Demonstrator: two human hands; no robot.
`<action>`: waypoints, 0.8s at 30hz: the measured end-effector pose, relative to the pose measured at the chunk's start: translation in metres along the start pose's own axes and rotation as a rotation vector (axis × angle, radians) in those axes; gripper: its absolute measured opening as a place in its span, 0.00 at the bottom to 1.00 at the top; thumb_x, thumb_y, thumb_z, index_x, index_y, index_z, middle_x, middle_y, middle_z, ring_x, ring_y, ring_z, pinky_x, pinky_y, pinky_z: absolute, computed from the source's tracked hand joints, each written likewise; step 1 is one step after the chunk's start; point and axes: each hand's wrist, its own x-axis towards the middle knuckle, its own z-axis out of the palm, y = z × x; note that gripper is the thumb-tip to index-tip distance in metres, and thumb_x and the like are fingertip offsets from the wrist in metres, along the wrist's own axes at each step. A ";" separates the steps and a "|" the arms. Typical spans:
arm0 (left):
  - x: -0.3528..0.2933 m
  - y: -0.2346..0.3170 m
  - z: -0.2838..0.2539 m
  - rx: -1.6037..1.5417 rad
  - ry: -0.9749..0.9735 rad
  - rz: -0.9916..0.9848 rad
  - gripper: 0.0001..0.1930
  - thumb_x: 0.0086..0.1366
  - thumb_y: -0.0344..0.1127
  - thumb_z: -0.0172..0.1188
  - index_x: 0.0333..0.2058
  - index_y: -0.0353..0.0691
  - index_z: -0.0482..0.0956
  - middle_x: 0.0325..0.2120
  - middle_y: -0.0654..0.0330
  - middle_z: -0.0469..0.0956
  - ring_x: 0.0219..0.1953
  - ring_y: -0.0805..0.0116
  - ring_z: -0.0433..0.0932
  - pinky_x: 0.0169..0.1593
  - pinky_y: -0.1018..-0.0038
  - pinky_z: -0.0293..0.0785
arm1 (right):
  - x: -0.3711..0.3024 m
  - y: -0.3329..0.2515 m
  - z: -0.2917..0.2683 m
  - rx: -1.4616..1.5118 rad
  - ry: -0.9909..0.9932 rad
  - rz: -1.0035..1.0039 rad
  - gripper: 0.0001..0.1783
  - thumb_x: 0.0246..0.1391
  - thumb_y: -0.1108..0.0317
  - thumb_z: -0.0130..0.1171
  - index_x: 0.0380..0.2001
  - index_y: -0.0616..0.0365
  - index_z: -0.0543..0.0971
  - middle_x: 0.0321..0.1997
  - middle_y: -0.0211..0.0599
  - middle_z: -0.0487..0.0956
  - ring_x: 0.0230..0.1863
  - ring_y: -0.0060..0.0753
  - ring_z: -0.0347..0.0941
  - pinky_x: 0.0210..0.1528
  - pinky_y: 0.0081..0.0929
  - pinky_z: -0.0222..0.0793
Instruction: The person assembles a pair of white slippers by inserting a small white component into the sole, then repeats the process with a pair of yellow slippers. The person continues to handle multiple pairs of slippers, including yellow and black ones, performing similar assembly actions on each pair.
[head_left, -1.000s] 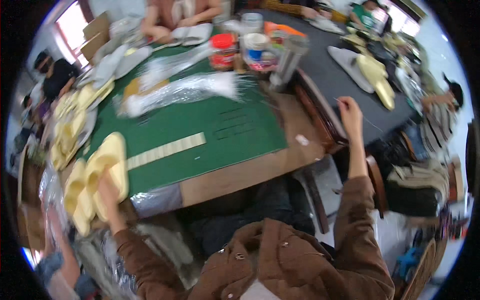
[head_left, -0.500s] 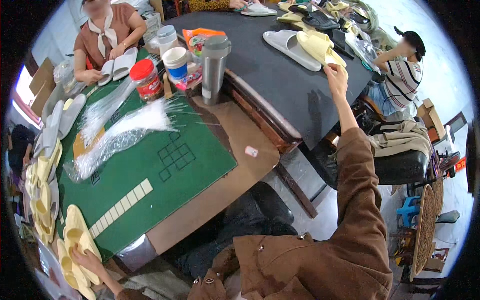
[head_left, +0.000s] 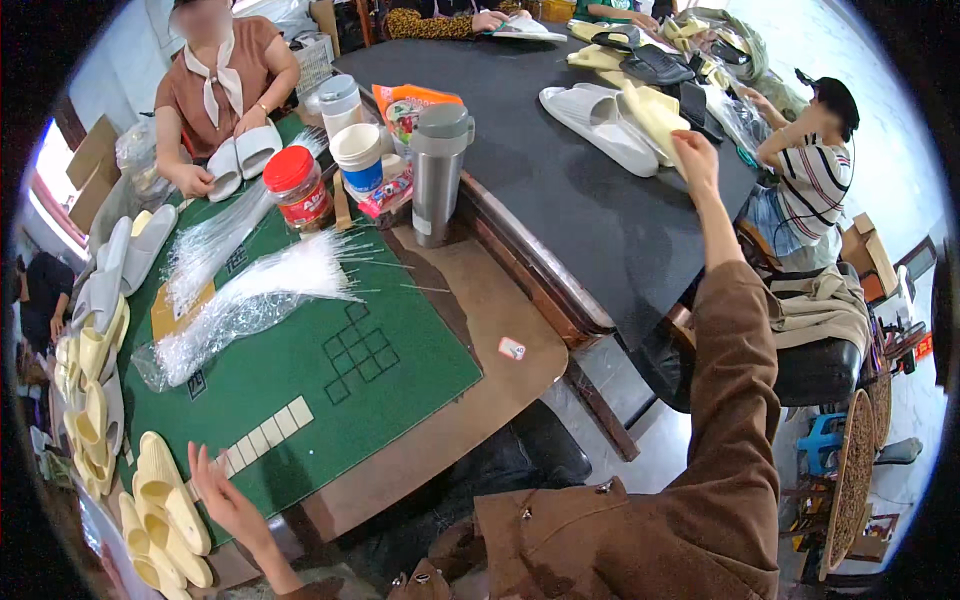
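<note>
My right hand [head_left: 697,160] reaches far over the dark table and pinches the end of a pale yellow slipper [head_left: 650,112], which is tilted up on its side. Beside that slipper lie light grey slippers [head_left: 598,125]. My left hand [head_left: 232,498] is raised, fingers stretched out and holding nothing, above the near edge of the green mat. Just left of it, several yellow slippers [head_left: 172,488] lie close together at the table's near left corner.
A green mat [head_left: 430,350] carries bundles of clear plastic strands [head_left: 250,310], a red-lidded jar [head_left: 297,188] and a steel tumbler [head_left: 438,175]. More slippers [head_left: 92,410] line the left edge. Another person [head_left: 222,90] handles grey slippers opposite; a person in stripes [head_left: 815,180] sits at right.
My left hand has let go of the yellow slippers and risen to the right. In my right hand the yellow slipper has turned more onto its side.
</note>
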 end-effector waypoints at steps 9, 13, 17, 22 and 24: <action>-0.017 0.049 0.025 -0.320 -0.102 0.053 0.24 0.69 0.26 0.30 0.63 0.34 0.59 0.64 0.49 0.59 0.22 0.68 0.80 0.44 0.67 0.77 | -0.129 -0.150 -0.033 0.293 -0.177 -0.047 0.11 0.58 0.63 0.58 0.41 0.56 0.78 0.33 0.19 0.73 0.27 0.08 0.61 0.28 0.09 0.55; -0.032 0.057 0.025 -0.347 -0.164 0.126 0.23 0.72 0.37 0.35 0.61 0.34 0.62 0.64 0.49 0.59 0.30 0.63 0.82 0.48 0.63 0.75 | -0.213 -0.216 -0.032 0.235 -0.390 0.043 0.06 0.56 0.67 0.59 0.35 0.55 0.77 0.31 0.19 0.73 0.25 0.07 0.60 0.26 0.09 0.52; -0.048 0.075 0.026 -0.306 -0.201 0.188 0.20 0.73 0.37 0.35 0.55 0.34 0.69 0.62 0.49 0.61 0.45 0.59 0.79 0.52 0.65 0.72 | -0.285 -0.245 0.000 0.403 -0.619 0.128 0.05 0.53 0.71 0.59 0.35 0.55 0.77 0.32 0.21 0.75 0.24 0.06 0.62 0.23 0.07 0.52; -0.064 0.099 0.023 -0.477 -0.282 0.081 0.21 0.69 0.28 0.40 0.60 0.35 0.64 0.62 0.47 0.59 0.48 0.57 0.78 0.53 0.65 0.70 | -0.359 -0.299 0.072 0.658 -0.721 0.073 0.06 0.53 0.75 0.59 0.36 0.57 0.76 0.34 0.25 0.76 0.32 0.13 0.71 0.32 0.12 0.65; -0.067 0.109 0.024 -0.559 -0.253 0.064 0.23 0.69 0.30 0.42 0.62 0.35 0.60 0.62 0.47 0.59 0.48 0.57 0.77 0.53 0.65 0.70 | -0.381 -0.302 0.103 0.685 -0.759 -0.073 0.05 0.55 0.75 0.60 0.36 0.59 0.77 0.37 0.28 0.77 0.33 0.14 0.72 0.35 0.15 0.69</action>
